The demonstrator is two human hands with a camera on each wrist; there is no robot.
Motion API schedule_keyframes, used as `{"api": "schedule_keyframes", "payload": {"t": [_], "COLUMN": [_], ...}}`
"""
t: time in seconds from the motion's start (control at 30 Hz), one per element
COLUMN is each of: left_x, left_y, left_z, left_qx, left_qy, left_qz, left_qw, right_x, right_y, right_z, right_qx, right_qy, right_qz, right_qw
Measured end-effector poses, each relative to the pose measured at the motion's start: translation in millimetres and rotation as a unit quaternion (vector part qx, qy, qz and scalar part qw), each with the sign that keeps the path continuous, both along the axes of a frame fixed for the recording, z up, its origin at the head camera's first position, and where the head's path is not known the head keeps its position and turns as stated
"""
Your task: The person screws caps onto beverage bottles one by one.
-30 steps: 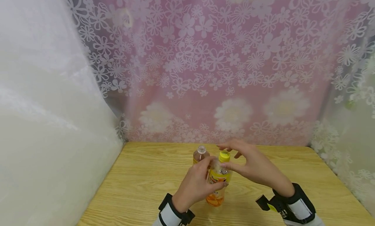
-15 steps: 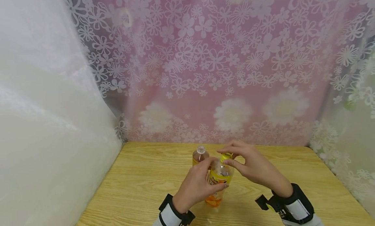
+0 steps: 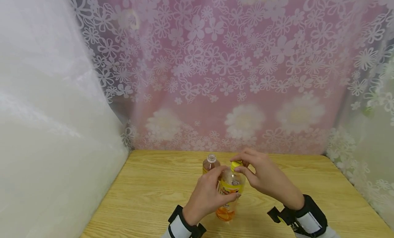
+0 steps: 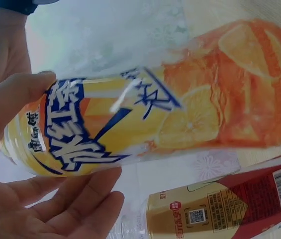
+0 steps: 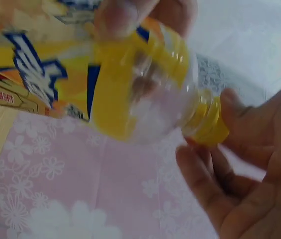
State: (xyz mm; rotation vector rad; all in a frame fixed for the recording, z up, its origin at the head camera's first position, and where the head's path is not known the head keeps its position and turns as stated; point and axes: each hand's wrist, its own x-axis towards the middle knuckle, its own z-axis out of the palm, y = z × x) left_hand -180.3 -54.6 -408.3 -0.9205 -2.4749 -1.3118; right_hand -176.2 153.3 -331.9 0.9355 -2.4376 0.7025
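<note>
A clear plastic drink bottle (image 4: pixel 195 99) with a yellow and orange label stands in front of me, its base low in the head view. My left hand (image 3: pixel 204 193) grips it round the upper label, thumb on the near side and fingers on the far side. On its neck is a yellow cap (image 5: pixel 207 119), which my right hand (image 3: pixel 261 169) pinches between thumb and fingers. In the right wrist view the thumb lies on one side of the cap and fingers on the other. Whether the cap is loose, I cannot tell.
Just behind and left stands a second bottle (image 3: pixel 210 163) with a capless clear mouth; its gold and red label (image 4: pixel 220 209) shows in the left wrist view. Both are on a wood-grain table (image 3: pixel 160 190). A pink flowered curtain (image 3: pixel 215 77) hangs behind the table.
My right hand has come down from above the yellow cap and now pinches it. The bottle's top has tilted slightly; the left hand keeps its grip.
</note>
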Motion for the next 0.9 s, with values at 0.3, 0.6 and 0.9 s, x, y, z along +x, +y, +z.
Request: {"api": "schedule_keyframes", "payload": {"t": [0.3,0.6,0.9], "left_x": [4.5,-5.3,-4.5], "left_y": [4,-7,-10], "left_z": [-5.3,-0.2,4.5], "left_qx": [0.002,0.004,-0.006], "left_qy": [0.060,0.000,0.007], "left_qz": [0.049,-0.017,-0.002], "left_qw": [0.9970,0.9999,1.0000], "right_x": [17.6,8.8,11.9], "right_y": [-22,-7,-12], "right_z": [-4.1,-4.9,-5.2], "right_qx": [-0.027,-0.063,-0.073], "right_qy": [-0.006,-0.059,-0.064], "right_qz": [-0.145,-0.002,-0.026], "right_qw": [0.989,0.996,0.995]}}
